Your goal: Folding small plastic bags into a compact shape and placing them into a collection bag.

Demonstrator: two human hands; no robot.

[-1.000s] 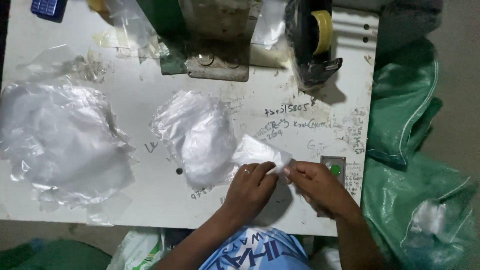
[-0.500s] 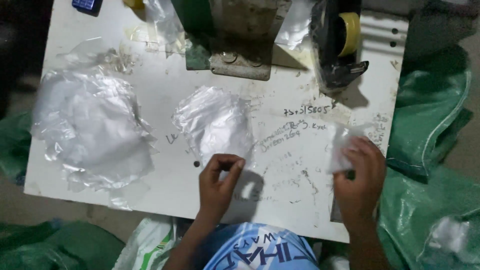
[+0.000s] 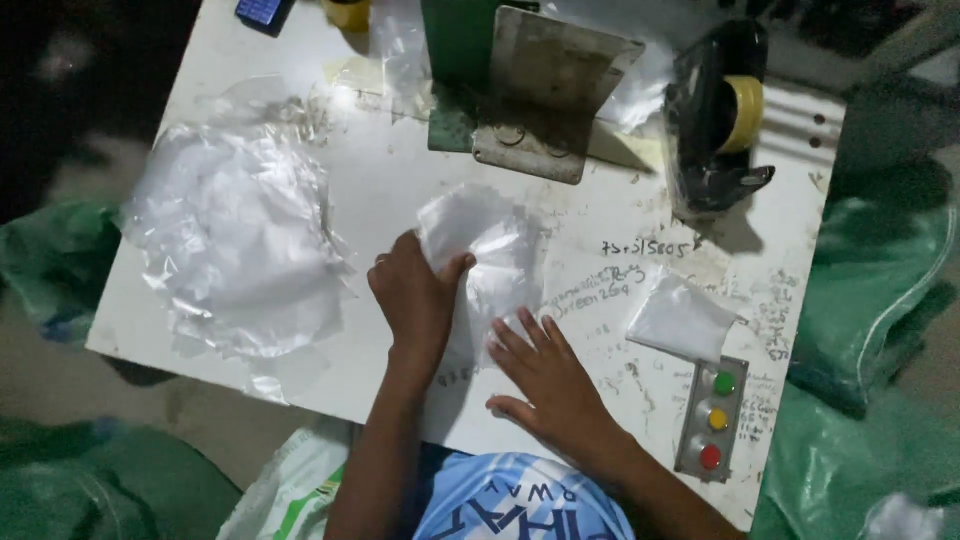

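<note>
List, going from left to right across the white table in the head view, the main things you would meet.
Large heap of clear plastic bags → left hand → right hand → folded white packet → button box with green, yellow and red buttons.

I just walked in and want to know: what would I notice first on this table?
First, the two hands at the middle: the left hand pinches a small clear plastic bag, and the right hand lies flat beside it. A big crinkly heap of clear plastic fills the left side. At the right edge sits a button box with green, yellow and red buttons.
</note>
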